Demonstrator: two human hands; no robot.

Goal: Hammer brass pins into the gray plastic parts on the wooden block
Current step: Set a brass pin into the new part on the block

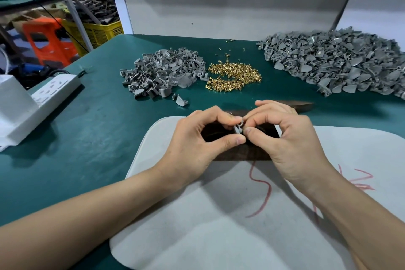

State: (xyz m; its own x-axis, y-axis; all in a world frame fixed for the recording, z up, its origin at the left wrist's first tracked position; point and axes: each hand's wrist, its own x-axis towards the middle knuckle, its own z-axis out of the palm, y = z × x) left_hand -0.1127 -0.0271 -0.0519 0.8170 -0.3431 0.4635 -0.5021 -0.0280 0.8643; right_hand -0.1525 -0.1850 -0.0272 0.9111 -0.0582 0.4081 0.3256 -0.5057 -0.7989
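My left hand (197, 140) and my right hand (287, 138) meet over a dark wooden block (241, 154) on a pale grey mat (208, 226). Both pinch one small gray plastic part (237, 129) between thumb and fingertips, just above the block. A brass pin head seems to show at the part's top. A heap of brass pins (234, 78) lies beyond the hands. A dark wooden handle (300, 105), possibly the hammer, lies behind my right hand, mostly hidden.
A smaller pile of gray parts (162, 72) sits left of the pins and a large pile (337, 63) spreads at the right. A white power strip (54, 87) and white box (13, 107) stand at the left on the green table (87, 138).
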